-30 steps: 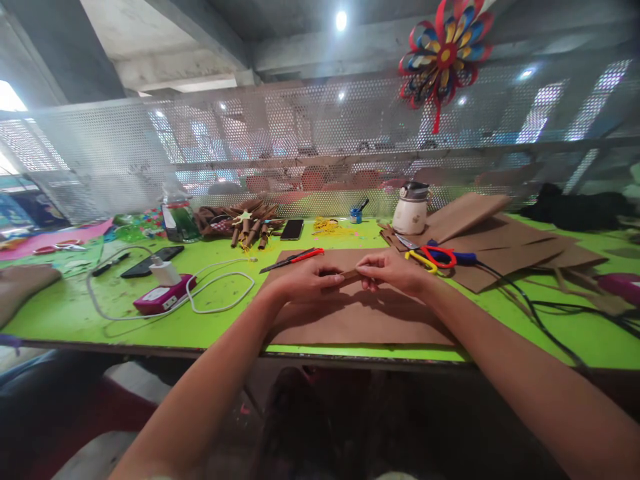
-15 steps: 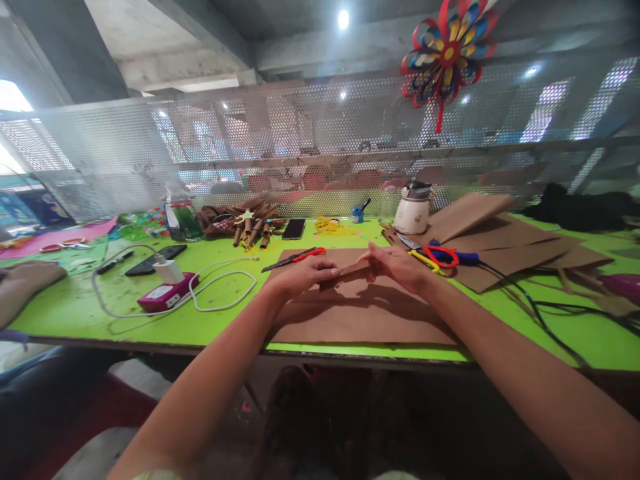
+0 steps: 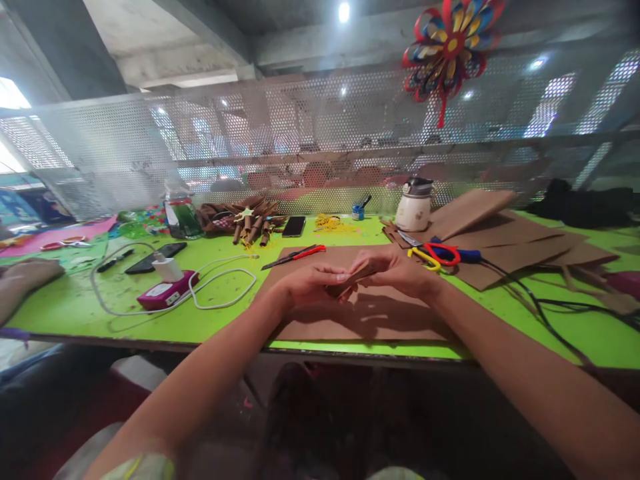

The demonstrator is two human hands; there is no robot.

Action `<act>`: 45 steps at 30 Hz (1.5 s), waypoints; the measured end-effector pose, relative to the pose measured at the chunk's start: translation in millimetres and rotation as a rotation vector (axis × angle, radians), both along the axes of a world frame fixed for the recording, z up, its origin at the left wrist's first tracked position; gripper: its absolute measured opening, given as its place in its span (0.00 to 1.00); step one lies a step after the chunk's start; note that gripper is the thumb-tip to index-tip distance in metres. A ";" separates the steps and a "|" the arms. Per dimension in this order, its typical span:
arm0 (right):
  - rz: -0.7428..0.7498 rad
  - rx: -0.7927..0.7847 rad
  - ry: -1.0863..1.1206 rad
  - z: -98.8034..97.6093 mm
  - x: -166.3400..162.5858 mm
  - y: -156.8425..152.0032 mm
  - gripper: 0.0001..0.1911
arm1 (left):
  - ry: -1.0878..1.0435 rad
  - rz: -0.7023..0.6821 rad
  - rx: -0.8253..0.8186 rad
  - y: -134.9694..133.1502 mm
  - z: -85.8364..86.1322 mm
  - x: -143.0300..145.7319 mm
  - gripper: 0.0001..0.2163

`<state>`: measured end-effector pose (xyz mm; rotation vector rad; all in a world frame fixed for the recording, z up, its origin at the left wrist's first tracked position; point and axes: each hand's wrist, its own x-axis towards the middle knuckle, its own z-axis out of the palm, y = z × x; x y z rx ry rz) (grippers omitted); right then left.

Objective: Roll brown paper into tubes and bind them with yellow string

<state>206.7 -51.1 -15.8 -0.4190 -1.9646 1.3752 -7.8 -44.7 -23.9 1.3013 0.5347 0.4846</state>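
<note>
- The left hand [image 3: 313,283] and right hand [image 3: 395,270] sit close together, fingers of both clamped on one brown paper piece [image 3: 362,271].
- That piece is above the brown sheet [image 3: 330,329], whose front part bears the hands' shadows.
- A narrow green strip of the worktop [image 3: 75,310] shows between the sheet and the front edge.
- Left of the sheet, more green surface runs to the looped white cable [image 3: 223,307] and the purple socket block [image 3: 165,293].
- On the right, red-and-yellow-handled scissors [image 3: 442,254] lie near the right hand, with stacked brown paper [image 3: 520,250] beyond them.
- A red-handled tool [image 3: 310,252] lies across the sheet's far left corner.
- The bottle [image 3: 186,220] carries a pale label, too small to read; markings on the white flask [image 3: 413,212] are likewise unclear.
- The held piece looks small, plain, matte and tilted, its right end higher; fingers hide part of it.
</note>
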 end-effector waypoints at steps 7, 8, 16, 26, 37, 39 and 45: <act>-0.124 0.023 0.025 -1.1 -1.9 3.3 0.12 | -0.012 0.007 -0.020 5.7 -9.4 2.6 0.14; -0.147 0.003 0.036 -2.2 -1.3 4.9 0.12 | 0.002 0.048 0.006 8.2 -10.0 2.3 0.13; -0.177 0.016 -0.236 -8.0 0.2 12.7 0.12 | 0.031 0.452 0.409 18.5 -1.0 2.6 0.16; -0.271 0.094 -0.377 -10.6 -6.8 15.3 0.11 | 0.277 0.378 0.827 17.2 0.7 4.1 0.14; -0.202 0.252 -0.561 -16.4 -0.7 20.6 0.14 | 0.459 0.261 0.764 18.0 9.5 -16.3 0.10; -0.206 0.312 -0.616 -19.4 -1.8 22.5 0.15 | 0.588 0.206 0.816 16.2 11.4 -17.5 0.12; -0.196 0.446 -0.688 -24.4 -6.7 24.8 0.14 | 0.763 0.067 1.031 13.7 8.3 -11.1 0.14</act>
